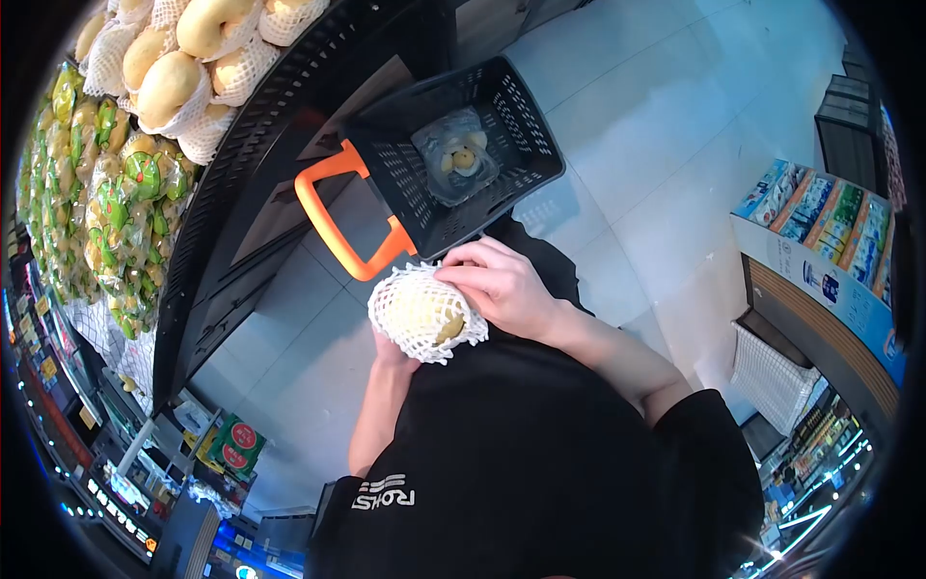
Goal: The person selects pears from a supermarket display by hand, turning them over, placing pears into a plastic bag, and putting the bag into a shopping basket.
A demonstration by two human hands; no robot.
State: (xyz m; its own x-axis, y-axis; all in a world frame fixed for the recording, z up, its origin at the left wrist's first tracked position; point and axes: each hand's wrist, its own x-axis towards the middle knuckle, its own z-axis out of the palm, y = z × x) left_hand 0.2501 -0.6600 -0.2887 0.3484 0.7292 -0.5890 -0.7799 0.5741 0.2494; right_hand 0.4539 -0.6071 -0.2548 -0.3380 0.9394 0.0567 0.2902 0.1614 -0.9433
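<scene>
The right hand (509,289) is partly closed, with bent fingers laid on the foam net (391,301) around a pale yellow fruit (424,309). The fruit is supported from below by the left hand (388,349), whose opening cannot be told. The net is being handled; steady support from beneath seems called for. Just beyond the hands, a clear pack (453,159) is held in a black basket (540,174) with an orange handle (321,222). Farther left, netted fruits (169,87) are displayed; tiled floor (627,106) is seen ahead.
</scene>
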